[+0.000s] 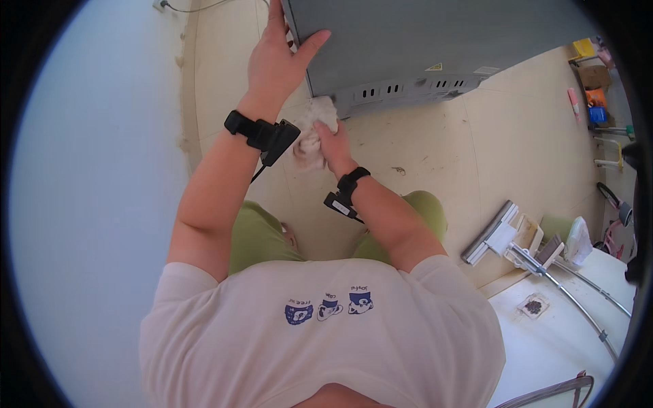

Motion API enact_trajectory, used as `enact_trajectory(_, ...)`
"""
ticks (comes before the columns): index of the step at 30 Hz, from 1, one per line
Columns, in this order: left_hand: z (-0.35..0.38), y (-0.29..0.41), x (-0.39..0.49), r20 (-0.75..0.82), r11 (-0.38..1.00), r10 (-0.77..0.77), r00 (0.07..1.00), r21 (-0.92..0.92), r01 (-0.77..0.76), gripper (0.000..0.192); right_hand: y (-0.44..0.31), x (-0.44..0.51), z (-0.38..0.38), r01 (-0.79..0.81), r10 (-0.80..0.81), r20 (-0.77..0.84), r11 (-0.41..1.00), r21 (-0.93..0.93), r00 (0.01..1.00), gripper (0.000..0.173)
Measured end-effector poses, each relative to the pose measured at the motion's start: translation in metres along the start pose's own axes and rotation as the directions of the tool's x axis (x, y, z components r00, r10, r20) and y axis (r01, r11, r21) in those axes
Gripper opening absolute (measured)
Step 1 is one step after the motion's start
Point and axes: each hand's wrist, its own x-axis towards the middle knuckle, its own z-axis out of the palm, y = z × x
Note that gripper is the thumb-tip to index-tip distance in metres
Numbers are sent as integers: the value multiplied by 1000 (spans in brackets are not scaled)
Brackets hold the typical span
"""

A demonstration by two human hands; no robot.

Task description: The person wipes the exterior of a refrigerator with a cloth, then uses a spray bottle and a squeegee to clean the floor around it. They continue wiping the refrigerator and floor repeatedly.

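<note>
My left hand (280, 64) grips the left edge of a large grey metal appliance (398, 35), its thumb flat on the grey panel and the fingers partly hidden around the edge. A yellow warning sticker and a row of vent slots mark the panel near its lower edge. Below that hand, my right hand (336, 145) is closed on a soiled whitish cloth (311, 145). The top of the cloth touches the appliance's lower left corner, and the rest hangs over the tiled floor (408, 153). Black straps with small devices circle both wrists.
A white wall (102, 204) runs along the left. Dark debris lies on the floor below the appliance. At right stand a sponge mop (492, 234) and a floor drain (534, 306). Farther back are a cardboard box (596, 76) and a blue container (597, 114).
</note>
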Motion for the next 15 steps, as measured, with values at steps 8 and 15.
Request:
enact_trajectory(8, 0, -9, 1, 25, 997, 5, 1000, 81, -7, 77, 22, 33, 8, -417, 417, 34, 909, 2, 908, 40)
enact_trajectory(15, 3, -7, -1, 2, 997, -13, 1000, 82, 13, 77, -11, 2, 3, 31, 41, -228, 952, 304, 973, 29)
